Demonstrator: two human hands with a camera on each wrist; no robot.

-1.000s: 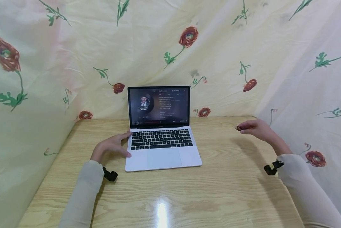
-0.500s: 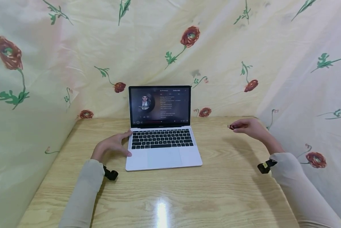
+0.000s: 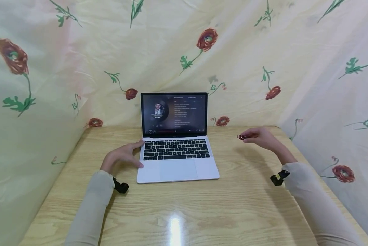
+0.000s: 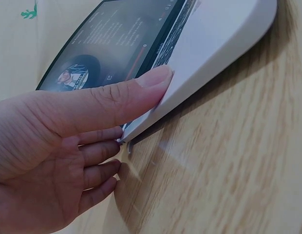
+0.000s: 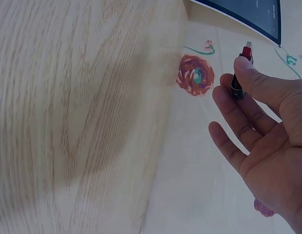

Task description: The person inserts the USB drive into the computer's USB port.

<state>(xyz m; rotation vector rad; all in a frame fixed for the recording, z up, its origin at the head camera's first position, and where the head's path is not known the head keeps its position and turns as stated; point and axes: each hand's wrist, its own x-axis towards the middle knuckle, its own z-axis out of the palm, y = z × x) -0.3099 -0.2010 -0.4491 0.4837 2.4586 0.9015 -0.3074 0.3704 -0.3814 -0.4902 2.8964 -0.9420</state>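
An unfolded laptop point(image 3: 178, 171) with a lit screen rests on the wooden table, its keyboard toward me. My left hand point(image 3: 122, 156) touches its left side, with the thumb at the palm-rest edge and the fingers by the back left corner. The left wrist view shows that thumb point(image 4: 141, 87) lying along the laptop's white edge. Between thumb and fingers my right hand point(image 3: 261, 137) pinches a small black and red USB flash drive point(image 5: 242, 68), raised over the table to the right of the laptop. Its bare metal plug points away from the palm, leftward in the head view.
Wooden tabletop point(image 3: 221, 212) surrounds the laptop on its left, front and right. A cream flowered cloth point(image 3: 171, 44) hangs behind the table and along both sides. The screen shows a music player with lyrics. Each wrist carries a small black camera.
My right hand has moved left toward the laptop, still pinching the USB flash drive. The left hand stays at the laptop's side. The head view has shifted slightly.
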